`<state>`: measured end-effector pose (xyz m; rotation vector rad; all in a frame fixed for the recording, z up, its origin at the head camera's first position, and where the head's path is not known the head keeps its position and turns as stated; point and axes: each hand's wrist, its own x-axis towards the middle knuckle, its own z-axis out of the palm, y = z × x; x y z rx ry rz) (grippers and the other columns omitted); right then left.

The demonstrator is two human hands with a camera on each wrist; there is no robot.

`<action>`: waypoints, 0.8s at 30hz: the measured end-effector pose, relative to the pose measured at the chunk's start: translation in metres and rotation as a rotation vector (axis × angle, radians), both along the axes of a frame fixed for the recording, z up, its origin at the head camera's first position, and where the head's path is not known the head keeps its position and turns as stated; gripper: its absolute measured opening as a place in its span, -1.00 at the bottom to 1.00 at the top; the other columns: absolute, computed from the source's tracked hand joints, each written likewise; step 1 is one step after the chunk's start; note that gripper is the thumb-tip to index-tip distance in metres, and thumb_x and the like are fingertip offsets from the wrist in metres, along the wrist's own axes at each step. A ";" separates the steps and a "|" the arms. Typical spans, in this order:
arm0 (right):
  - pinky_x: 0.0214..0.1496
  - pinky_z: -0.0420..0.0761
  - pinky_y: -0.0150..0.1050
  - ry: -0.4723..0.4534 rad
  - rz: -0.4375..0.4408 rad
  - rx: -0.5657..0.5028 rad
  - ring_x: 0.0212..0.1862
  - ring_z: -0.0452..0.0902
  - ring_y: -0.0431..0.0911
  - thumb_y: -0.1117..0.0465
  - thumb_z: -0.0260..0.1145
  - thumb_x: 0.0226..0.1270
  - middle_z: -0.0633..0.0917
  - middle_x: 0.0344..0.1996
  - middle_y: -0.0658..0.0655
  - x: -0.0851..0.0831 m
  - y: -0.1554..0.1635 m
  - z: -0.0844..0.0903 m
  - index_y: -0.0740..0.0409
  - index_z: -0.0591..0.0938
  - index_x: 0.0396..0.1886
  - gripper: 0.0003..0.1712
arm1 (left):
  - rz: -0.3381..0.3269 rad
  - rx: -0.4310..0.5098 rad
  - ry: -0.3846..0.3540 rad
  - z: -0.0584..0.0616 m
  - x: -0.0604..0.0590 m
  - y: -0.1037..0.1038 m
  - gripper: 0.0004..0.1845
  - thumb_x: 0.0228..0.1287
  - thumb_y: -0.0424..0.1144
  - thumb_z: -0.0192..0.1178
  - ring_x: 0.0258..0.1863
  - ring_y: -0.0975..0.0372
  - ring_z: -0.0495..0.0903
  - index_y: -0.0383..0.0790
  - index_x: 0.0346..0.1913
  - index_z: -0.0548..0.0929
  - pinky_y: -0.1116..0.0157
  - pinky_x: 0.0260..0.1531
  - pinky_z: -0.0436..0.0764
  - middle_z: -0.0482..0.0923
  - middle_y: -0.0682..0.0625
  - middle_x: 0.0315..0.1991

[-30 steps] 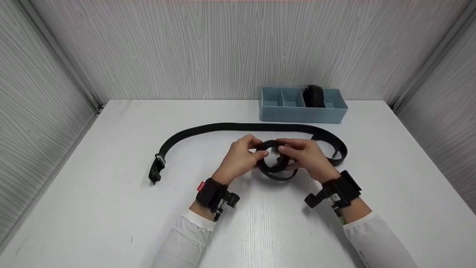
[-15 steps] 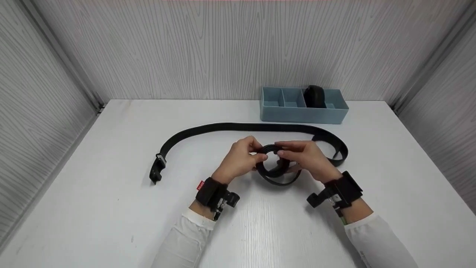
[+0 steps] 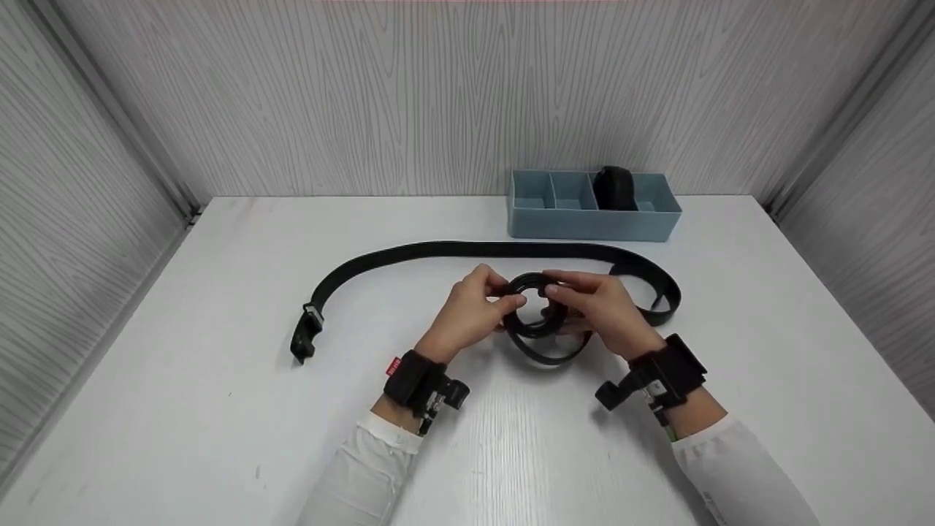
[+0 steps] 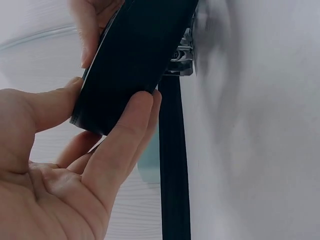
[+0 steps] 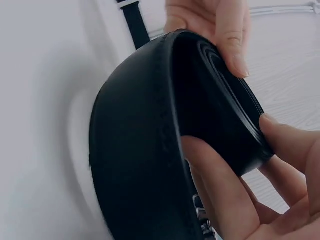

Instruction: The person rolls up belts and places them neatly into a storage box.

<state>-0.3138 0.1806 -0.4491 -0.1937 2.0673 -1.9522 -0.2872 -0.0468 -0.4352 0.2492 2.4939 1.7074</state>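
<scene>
Both hands hold a black belt [image 3: 537, 331] wound into a ring, off the table at the middle of the head view. My left hand [image 3: 467, 313] pinches its left side, thumb on the near face and fingers along the outer edge. On the right side my right hand [image 3: 612, 313] grips it between thumb and fingers. A loose outer turn [image 5: 135, 135] sags below the tight coil and runs behind the right fingers. Bits of a metal buckle [image 4: 181, 61] show beyond the coil in the left wrist view.
A second black belt [image 3: 504, 249] lies stretched behind the hands, its buckle [image 3: 314, 314] at the left and a curled loop at the right. A blue divided box [image 3: 595, 225] stands at the back, with a black rolled item [image 3: 615, 188] in one compartment.
The coil dipped slightly toward me and then came back up. Its loose turn now hangs in a wider arc. Both hands have kept their grip; the second belt and box stay put.
</scene>
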 end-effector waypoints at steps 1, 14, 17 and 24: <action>-0.14 0.77 -0.05 -0.004 -0.003 -0.010 -0.18 0.73 -0.08 0.15 0.46 0.44 0.74 -0.14 0.25 0.000 0.000 0.000 0.13 0.62 0.36 -0.46 | 0.004 0.008 -0.001 0.000 0.000 0.000 -0.74 0.44 -0.23 0.35 -0.19 0.21 0.74 -0.27 -0.01 0.52 0.26 -0.27 0.75 0.68 -0.17 0.04; -0.23 0.77 -0.17 0.090 0.164 0.199 -0.22 0.67 -0.08 0.07 0.48 0.40 0.70 0.02 0.41 0.001 0.006 0.005 0.09 0.64 0.35 -0.44 | -0.127 -0.040 -0.018 0.006 0.000 -0.008 -0.82 0.44 -0.32 0.33 -0.19 0.16 0.74 -0.29 -0.03 0.58 0.25 -0.34 0.74 0.72 -0.19 0.04; -0.26 0.76 -0.20 0.082 0.140 0.176 -0.22 0.69 -0.09 0.08 0.49 0.40 0.72 -0.01 0.39 0.001 0.005 0.005 0.11 0.64 0.34 -0.44 | -0.108 -0.045 -0.014 0.006 -0.001 -0.008 -0.80 0.44 -0.27 0.34 -0.17 0.17 0.74 -0.27 -0.02 0.59 0.27 -0.33 0.74 0.72 -0.16 0.05; -0.17 0.78 -0.11 -0.011 -0.002 0.019 -0.17 0.74 -0.10 0.11 0.48 0.41 0.77 -0.12 0.18 0.002 0.001 0.006 0.06 0.63 0.37 -0.43 | -0.008 0.023 -0.007 0.003 -0.002 -0.005 -0.75 0.45 -0.21 0.34 -0.16 0.18 0.75 -0.28 -0.04 0.53 0.28 -0.28 0.75 0.70 -0.16 -0.02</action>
